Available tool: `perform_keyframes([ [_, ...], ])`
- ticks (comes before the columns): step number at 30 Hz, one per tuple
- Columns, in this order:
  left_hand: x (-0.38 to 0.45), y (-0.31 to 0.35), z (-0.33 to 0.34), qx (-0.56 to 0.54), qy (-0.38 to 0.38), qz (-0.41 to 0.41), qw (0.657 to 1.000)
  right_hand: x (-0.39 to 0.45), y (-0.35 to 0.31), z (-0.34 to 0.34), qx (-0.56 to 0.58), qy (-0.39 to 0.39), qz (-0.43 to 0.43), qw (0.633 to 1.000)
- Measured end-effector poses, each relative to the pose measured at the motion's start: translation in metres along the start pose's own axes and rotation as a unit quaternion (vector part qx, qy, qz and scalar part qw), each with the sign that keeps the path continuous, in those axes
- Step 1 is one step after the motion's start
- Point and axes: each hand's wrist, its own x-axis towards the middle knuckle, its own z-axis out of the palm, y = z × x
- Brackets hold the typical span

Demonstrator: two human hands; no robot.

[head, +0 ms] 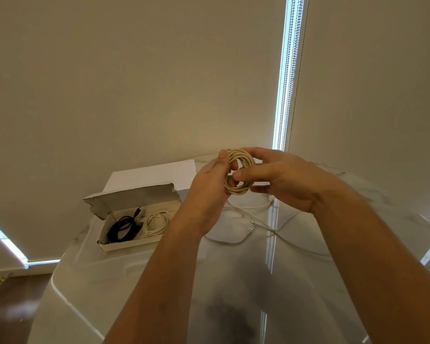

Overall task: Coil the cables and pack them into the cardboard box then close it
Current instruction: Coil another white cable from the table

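The beige coil (238,172) sits raised between your hands above the table (159,281). Your left hand (209,192) cups one side while your right hand (281,180) pinches the loops. Keep them pinched tight, wind in the trailing cable (263,227), then lower it beside the coils in the cardboard box (132,244).

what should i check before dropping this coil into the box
1. Coil held firmly: ok, left hand and right hand both grip it above the table.
2. Coil wound tight: ok, loops sit together in a neat ring.
3. Loose end tucked in: cannot tell, fingers cover part of the ring.
4. Box open: ok, lid stands up at the back.
5. Room in the box: cannot tell, the black cable and white coil already lie inside, and the left forearm hides the right end.
6. All cables coiled: not ok, a loose white cable lies uncoiled on the table.
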Motion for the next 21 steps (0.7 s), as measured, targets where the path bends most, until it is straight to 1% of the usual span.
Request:
perform_keyframes([
  [2, 0.002, 0.0, -0.002, 0.013, 0.014, 0.002, 1.0, 0.001, 0.001, 0.002, -0.033, 0.014, -0.026, 0.999],
  [6, 0.002, 0.0, -0.002, 0.017, 0.02, 0.012, 1.0, -0.003, -0.005, 0.005, -0.077, 0.034, -0.069, 0.994],
  [9, 0.001, 0.003, 0.0, 0.012, 0.02, 0.028, 0.999, -0.006, -0.009, 0.01, -0.15, 0.068, -0.119, 0.979],
  [11, 0.001, 0.005, 0.001, 0.01, 0.024, 0.042, 0.999, -0.003, -0.008, 0.012, -0.236, 0.102, -0.142, 0.956],
  [13, 0.001, 0.006, 0.0, 0.026, 0.038, 0.056, 0.997, -0.001, -0.007, 0.009, -0.339, 0.157, -0.145, 0.916],
  [14, 0.002, 0.006, -0.001, 0.039, 0.041, 0.063, 0.996, -0.002, -0.008, 0.007, -0.369, 0.179, -0.148, 0.9],
  [19, 0.005, -0.001, -0.005, 0.058, 0.04, 0.079, 0.994, -0.007, -0.014, -0.001, -0.392, 0.211, -0.185, 0.876],
  [21, 0.006, -0.001, -0.007, 0.061, 0.033, 0.075, 0.995, -0.009, -0.015, -0.003, -0.388, 0.211, -0.201, 0.874],
])
